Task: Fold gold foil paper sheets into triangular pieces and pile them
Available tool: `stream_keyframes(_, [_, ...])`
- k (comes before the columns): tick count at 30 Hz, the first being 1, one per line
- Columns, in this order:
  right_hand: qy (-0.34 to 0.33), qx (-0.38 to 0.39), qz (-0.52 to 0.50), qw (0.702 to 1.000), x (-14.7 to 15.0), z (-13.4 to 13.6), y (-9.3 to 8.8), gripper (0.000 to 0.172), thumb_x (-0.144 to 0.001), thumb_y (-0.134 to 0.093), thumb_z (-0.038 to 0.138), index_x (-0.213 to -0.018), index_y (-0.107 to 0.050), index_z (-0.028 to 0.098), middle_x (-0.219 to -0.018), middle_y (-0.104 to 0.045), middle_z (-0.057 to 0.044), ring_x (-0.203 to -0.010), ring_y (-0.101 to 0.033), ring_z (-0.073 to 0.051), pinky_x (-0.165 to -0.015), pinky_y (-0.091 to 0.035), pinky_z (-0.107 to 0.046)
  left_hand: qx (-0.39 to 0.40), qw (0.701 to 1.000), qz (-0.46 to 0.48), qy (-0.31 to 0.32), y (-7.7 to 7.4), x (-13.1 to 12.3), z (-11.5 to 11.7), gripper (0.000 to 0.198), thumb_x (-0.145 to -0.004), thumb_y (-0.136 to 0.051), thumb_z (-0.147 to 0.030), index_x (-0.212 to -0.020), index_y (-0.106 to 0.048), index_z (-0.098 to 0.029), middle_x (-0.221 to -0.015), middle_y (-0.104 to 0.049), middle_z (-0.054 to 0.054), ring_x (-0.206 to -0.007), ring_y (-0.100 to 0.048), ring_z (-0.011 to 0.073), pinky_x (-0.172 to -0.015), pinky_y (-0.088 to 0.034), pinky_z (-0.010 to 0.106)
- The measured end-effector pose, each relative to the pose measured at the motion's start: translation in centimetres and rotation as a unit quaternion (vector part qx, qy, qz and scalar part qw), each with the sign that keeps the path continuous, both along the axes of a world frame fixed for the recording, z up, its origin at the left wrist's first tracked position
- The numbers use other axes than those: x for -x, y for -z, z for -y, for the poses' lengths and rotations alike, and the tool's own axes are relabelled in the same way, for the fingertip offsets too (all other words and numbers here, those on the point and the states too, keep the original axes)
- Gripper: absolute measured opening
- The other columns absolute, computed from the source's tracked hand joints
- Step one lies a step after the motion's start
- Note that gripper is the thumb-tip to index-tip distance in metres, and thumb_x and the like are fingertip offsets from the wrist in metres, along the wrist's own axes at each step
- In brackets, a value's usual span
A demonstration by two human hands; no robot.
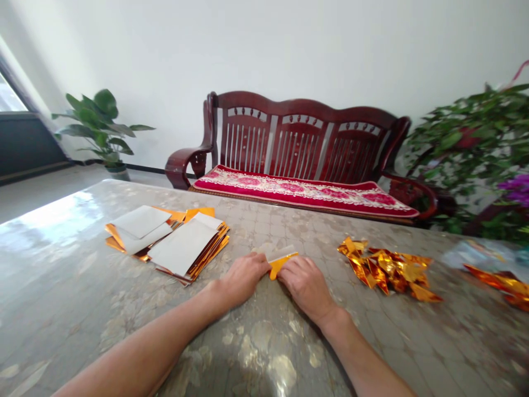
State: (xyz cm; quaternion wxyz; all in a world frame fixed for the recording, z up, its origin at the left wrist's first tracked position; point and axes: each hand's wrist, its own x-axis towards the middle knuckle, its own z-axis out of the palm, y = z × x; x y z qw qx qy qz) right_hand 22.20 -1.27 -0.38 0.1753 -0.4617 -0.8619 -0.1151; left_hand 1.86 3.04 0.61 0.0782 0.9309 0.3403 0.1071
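A sheet of gold foil paper (282,261), white on one side, lies partly folded on the table between my hands. My left hand (247,275) is closed on its left edge, fingers bent over it. On the right edge, my right hand (305,284) is closed too, with the fingertips pressed together on the paper. To the left lie stacks of gold foil sheets (185,242), mostly white side up. Several folded gold foil pieces (390,267) form a loose heap to the right of my right hand.
A patterned, shiny cover lies over the table (124,325). At the right edge are a clear plastic bag (475,253) and more gold foil (502,284). Behind the table stands a carved wooden bench (306,143) with a red runner. Potted plants (101,124) flank it.
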Motion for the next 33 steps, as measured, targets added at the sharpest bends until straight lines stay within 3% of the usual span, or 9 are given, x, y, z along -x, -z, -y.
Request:
stream_keyframes(11, [0.043,-0.025,0.05,0.998,0.4,-0.3,0.7,0.017,-0.095,-0.051,0.02,-0.08,-0.059,0.019,-0.081,-0.061,-0.004,-0.08,-0.051,-0.02,-0.075,-0.034,-0.033,-0.053,0.998,-0.017,0.029,0.0,0.2,-0.7,0.019,-0.096,-0.05,-0.029,-0.093,-0.068,-0.022,-0.09,-0.066,0.003,-0.085,-0.058,0.019,-0.074,-0.041,0.029])
stream_keyframes(18, [0.064,-0.012,0.021,0.998,0.4,-0.6,1.1,0.018,-0.097,-0.046,0.02,-0.083,-0.058,0.019,-0.083,-0.061,-0.005,-0.081,-0.051,-0.021,-0.073,-0.034,-0.034,-0.1,0.995,0.0,0.012,1.3,-0.2,-1.1,0.029,-0.099,-0.043,-0.033,-0.086,-0.066,-0.022,-0.084,-0.065,0.002,-0.08,-0.056,0.0176,-0.071,-0.039,0.029])
stream_keyframes(22, [0.049,0.03,-0.049,0.997,0.4,-0.2,0.7,0.012,-0.094,-0.048,0.017,-0.091,-0.06,0.02,-0.091,-0.064,-0.005,-0.088,-0.054,-0.021,-0.078,-0.038,-0.033,-0.13,0.991,0.01,-0.001,2.0,-0.7,-0.9,0.032,-0.1,-0.04,-0.03,-0.081,-0.063,-0.02,-0.082,-0.064,0.003,-0.08,-0.055,0.0181,-0.071,-0.038,0.03])
stream_keyframes(25, [0.039,0.059,-0.097,0.993,0.6,0.0,0.4,0.015,-0.088,-0.058,0.017,-0.102,-0.061,0.022,-0.101,-0.066,-0.004,-0.097,-0.055,-0.021,-0.084,-0.04,-0.034,-0.125,0.992,0.027,-0.014,2.2,-0.9,-0.6,0.03,-0.099,-0.041,-0.03,-0.082,-0.063,-0.02,-0.081,-0.064,0.002,-0.08,-0.056,0.0178,-0.071,-0.039,0.03])
stream_keyframes(28, [0.041,0.066,-0.107,0.991,0.7,-0.2,0.5,0.007,-0.09,-0.059,0.024,-0.095,-0.064,0.024,-0.097,-0.067,-0.003,-0.095,-0.056,-0.021,-0.083,-0.042,-0.034,-0.105,0.993,0.04,-0.021,2.2,-0.9,-0.6,0.029,-0.098,-0.044,-0.032,-0.08,-0.064,-0.02,-0.081,-0.064,0.002,-0.08,-0.056,0.017,-0.071,-0.04,0.028])
stream_keyframes(33, [0.056,0.072,-0.129,0.987,0.7,-1.0,1.0,0.012,-0.094,-0.055,0.027,-0.093,-0.067,0.024,-0.093,-0.067,-0.003,-0.093,-0.056,-0.02,-0.081,-0.043,-0.033,-0.055,0.995,0.075,-0.038,2.1,-0.4,-1.4,0.018,-0.094,-0.051,-0.025,-0.09,-0.069,-0.023,-0.087,-0.067,0.002,-0.086,-0.059,0.0173,-0.079,-0.042,0.028])
